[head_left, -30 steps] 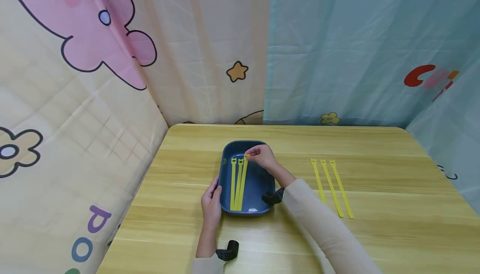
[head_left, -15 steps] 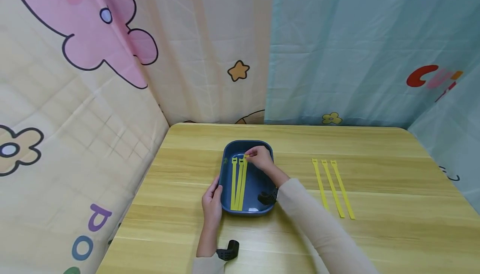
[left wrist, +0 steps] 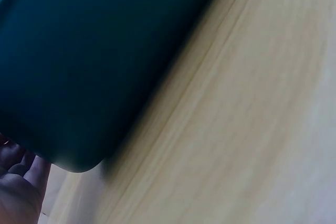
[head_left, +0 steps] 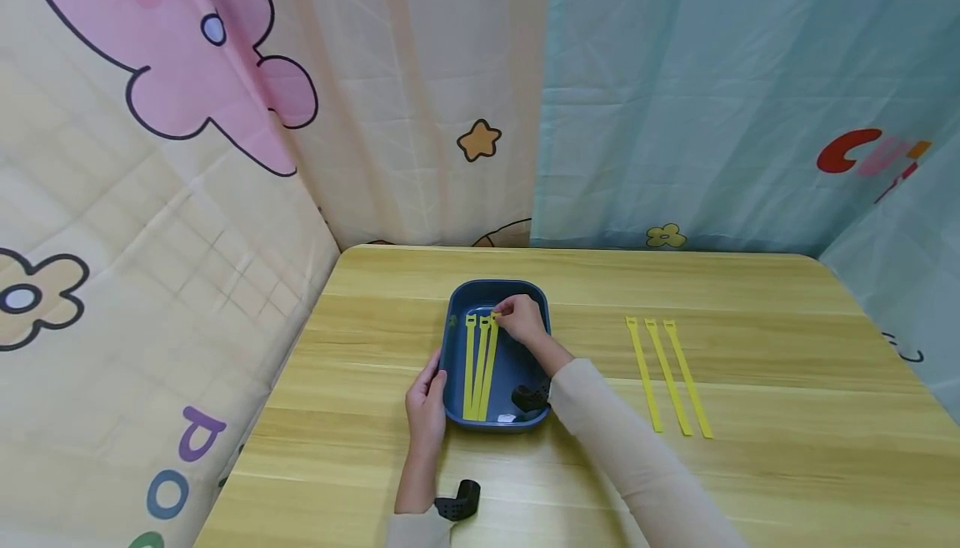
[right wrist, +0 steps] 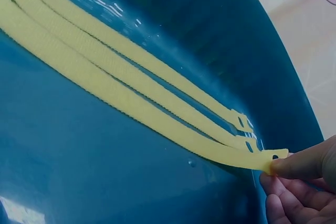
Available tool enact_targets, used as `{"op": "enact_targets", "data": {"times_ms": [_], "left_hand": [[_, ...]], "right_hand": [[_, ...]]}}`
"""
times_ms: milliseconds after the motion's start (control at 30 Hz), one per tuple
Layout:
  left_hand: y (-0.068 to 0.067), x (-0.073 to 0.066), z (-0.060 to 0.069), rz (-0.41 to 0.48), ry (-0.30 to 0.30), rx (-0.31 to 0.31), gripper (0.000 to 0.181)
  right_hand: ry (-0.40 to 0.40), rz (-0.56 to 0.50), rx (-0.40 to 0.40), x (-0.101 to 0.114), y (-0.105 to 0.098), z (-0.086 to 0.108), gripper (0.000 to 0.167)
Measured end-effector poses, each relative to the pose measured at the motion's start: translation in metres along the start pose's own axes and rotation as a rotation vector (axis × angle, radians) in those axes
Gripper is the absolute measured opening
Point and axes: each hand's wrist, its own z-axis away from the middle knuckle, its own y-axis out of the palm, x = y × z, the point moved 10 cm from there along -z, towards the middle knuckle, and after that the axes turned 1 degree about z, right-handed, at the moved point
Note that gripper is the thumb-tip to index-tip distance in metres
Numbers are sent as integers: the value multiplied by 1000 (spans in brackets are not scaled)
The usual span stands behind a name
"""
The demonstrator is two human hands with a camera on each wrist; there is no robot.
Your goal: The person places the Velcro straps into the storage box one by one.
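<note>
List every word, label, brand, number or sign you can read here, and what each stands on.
"C": red letter on the blue cloth.
"o": blue letter on the cream cloth.
Purple letter above the "o": turned, "p" or "d", unsure.
Pink shape and orange shape beside the "C": unreadable in the folds.
Green shape below the "o": cut off.
Yellow straps, blue tray: no readable text.
</note>
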Motion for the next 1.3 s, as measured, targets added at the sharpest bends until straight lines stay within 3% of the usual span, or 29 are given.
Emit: {"op": "enact_targets", "data": {"times_ms": [333,600,833,1300], "left_hand": [[3,-20,6,-20,-16,16,37],[1,-4,1,-2,-4,13,37],[2,0,0,-6,8,3,38],[-1,0,0,-25,10,-10,37]], "right_hand": [[1,27,7,-1,1,0,7],[9,44,-21,-3,-2,0,9],[18,66,-100,-4,-11,-1,12],[-178,-127,-182,19,-24,6,14]]}}
